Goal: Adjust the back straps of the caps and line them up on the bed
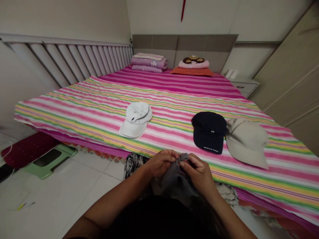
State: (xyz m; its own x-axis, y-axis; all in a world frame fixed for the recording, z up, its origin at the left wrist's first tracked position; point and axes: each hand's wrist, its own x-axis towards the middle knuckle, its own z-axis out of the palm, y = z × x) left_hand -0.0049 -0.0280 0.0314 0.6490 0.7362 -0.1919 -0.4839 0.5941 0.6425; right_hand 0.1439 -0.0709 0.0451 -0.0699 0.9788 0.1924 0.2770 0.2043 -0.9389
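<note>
both hands are held close together in front of the body, just short of the near edge of the bed, and neither is spread wide. the left hand (160,162) and the right hand (196,174) pinch a narrow strap (183,157) between them. it seems to belong to the grey cap (176,183) hanging below them, though the fingers hide how it fastens. the work in hand is at this small strap, which calls for fine fingertip control rather than a full grip. on the striped bedsheet (99,109) lie a white cap (136,119), a navy cap (208,132) and a beige cap (245,142), all apart from the hands, with the navy and beige caps just beside each other. the navy cap is the nearest of them to the right hand. off the bed, a green plastic stool (47,164) sits on the tiled floor (79,186).
</note>
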